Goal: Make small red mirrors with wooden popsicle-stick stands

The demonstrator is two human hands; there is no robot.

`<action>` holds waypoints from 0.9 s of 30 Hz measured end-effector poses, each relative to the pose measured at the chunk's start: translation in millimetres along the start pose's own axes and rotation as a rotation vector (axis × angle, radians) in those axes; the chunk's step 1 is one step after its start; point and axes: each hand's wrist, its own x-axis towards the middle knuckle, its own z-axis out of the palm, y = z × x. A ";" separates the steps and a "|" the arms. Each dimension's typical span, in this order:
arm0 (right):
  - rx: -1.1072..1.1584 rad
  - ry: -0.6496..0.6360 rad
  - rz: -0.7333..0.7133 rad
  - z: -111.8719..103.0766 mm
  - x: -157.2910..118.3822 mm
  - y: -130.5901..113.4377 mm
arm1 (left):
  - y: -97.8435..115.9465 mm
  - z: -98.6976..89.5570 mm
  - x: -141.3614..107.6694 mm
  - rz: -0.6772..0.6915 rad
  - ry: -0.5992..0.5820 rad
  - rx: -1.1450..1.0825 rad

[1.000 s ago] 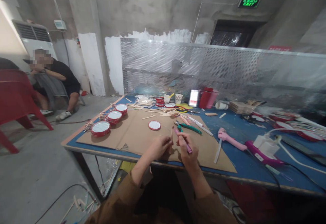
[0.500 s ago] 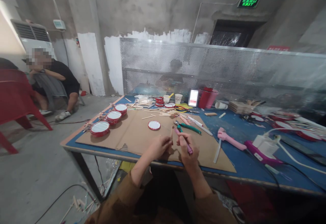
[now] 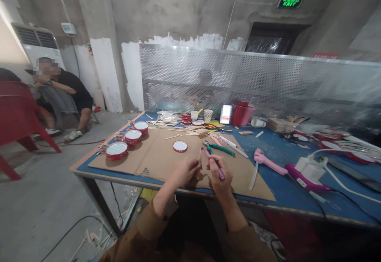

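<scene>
My left hand is closed in a pinch around a thin wooden stick, which stands nearly upright above the cardboard. Close beside it, my right hand is wrapped round a pink-purple pen-shaped tool; its front end points toward the stick, and I cannot tell whether they touch. Just beyond the hands lie pliers with green handles. A round red-rimmed lid with a white face rests on the cardboard sheet ahead of my left hand.
Several red drum-like pieces line the left side. A pink glue gun and a purple power strip are at right. Loose sticks, paper cups and a red bottle stand at the back. A seated person is far left.
Both hands keep nearly the same position and the same hold on the stick and the pen-shaped tool. The view has shifted very slightly.
</scene>
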 end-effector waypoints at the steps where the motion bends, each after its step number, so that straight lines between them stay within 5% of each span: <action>1: -0.002 -0.005 -0.002 0.0 0.3 -0.5 | 0.2 -0.1 0.0 0.003 0.002 -0.002; 27: 0.015 0.007 -0.010 -0.2 -1.2 -0.8 | 3.2 -1.6 -0.9 -0.013 -0.009 0.008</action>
